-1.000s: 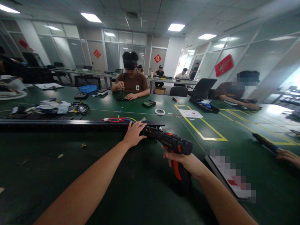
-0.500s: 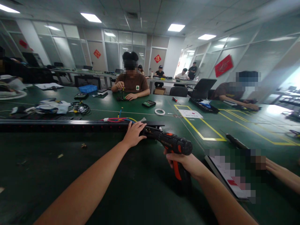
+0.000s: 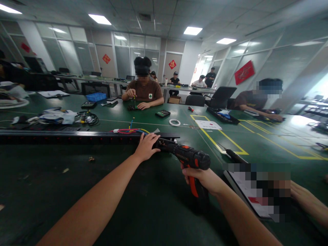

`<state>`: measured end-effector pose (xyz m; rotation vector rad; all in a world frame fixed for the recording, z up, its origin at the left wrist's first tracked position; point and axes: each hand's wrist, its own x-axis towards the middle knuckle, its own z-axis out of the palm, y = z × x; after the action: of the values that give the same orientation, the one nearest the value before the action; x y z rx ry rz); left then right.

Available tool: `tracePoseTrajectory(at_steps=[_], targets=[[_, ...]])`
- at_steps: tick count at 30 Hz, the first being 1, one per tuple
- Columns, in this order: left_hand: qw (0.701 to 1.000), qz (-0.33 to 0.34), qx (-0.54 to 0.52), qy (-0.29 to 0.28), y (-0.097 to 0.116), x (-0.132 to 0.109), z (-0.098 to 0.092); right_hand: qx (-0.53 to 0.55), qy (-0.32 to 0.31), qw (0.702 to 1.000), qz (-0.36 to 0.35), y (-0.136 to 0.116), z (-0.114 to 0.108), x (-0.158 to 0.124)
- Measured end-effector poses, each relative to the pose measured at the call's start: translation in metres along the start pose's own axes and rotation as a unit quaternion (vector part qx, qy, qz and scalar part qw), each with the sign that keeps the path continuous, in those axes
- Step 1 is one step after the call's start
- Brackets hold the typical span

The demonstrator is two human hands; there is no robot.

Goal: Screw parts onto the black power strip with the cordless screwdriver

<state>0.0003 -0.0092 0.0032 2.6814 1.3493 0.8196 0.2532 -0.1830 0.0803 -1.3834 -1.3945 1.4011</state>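
My left hand [image 3: 146, 146] lies on the right end of a long black power strip [image 3: 77, 137] that runs across the green table, its fingers curled over the strip's edge. My right hand [image 3: 205, 179] grips the orange-and-black handle of a cordless electric screwdriver [image 3: 188, 158]. The tool's nose points left and meets the strip's end right beside my left fingers. Red, blue and yellow wires [image 3: 129, 130] stick out behind the strip.
A co-worker's arm [image 3: 307, 201] reaches in from the right with a dark tool [image 3: 232, 155] over a sheet of paper. People sit working across the table. A roll of white tape [image 3: 175, 122], cables [image 3: 87, 118] and a yellow floor-tape outline [image 3: 217, 143] lie beyond.
My hands and the screwdriver have stayed put. The co-worker's hand with the dark tool has moved leftward, closer to the paper by my right arm.
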Motion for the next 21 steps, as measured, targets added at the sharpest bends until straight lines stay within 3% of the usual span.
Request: tracePoseTrajectory(at_steps=[21], targets=[[1.0,-0.001,0.002,0.001,-0.0008,-0.0006,0.0007,-0.008,-0.012,1.0,0.007,-0.0052,0.0019,-0.0016]])
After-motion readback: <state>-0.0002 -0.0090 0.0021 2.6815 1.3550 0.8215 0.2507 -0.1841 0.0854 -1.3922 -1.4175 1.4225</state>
